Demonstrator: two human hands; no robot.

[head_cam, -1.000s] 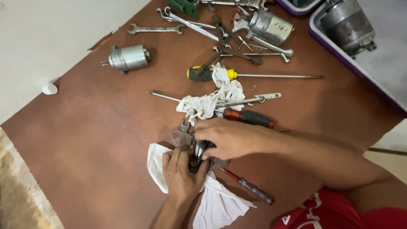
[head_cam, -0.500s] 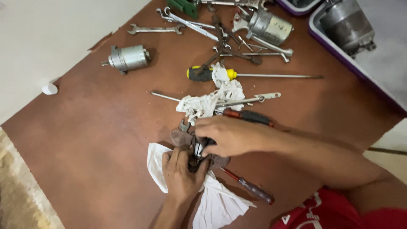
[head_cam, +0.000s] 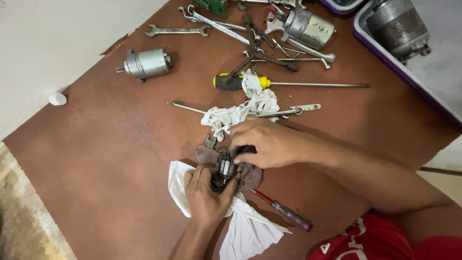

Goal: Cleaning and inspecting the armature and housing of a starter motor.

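Two hands meet over one small metal motor armature: your left hand grips it in curled fingers above a brownish rag, while your right hand has slid leftward, fingertips now pinching its upper end.

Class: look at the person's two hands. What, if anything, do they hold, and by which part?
Both hands grip one small motor armature. The left hand cups its lower end; the right hand covers its upper end. Only the middle band shows.
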